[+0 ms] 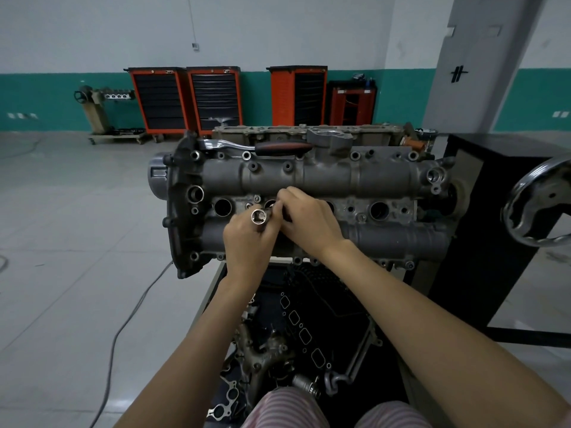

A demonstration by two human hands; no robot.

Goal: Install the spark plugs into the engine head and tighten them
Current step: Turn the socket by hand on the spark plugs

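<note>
1. At the bottom of the frame, striped trousers [296, 409] are showing, and just above them gaskets and metal engine parts [278, 350] are lying on a dark tray under the forearms.
2. In the frame's centre, the left hand [247, 242] is curling its fingers around a chrome spark plug socket [259, 216], whose open end is facing the camera.
3. The right hand [309, 217] is sitting just beside it to the right, fingers bent and touching the left hand's fingers at the socket's far end; what they are pinching there is hidden, so I cannot tell whether a spark plug is in them.
4. Both hands are hovering over the middle strip of the engine head [324, 177], above the second spark plug well from the left, which they are mostly covering.
5. The leftmost well [223, 207] is lying open just left of the left hand, and another open well [379, 210] is sitting well to the right of the right hand.
6. Along the head's far edge, a ratchet wrench [262, 146] with a black and red handle is resting, apart from both hands.
7. At the right edge, the stand's handwheel [537, 205] is crowding the head's right end; to the left, bare floor is lying open.
8. Against the far wall, orange tool cabinets [185, 100] are standing.
</note>
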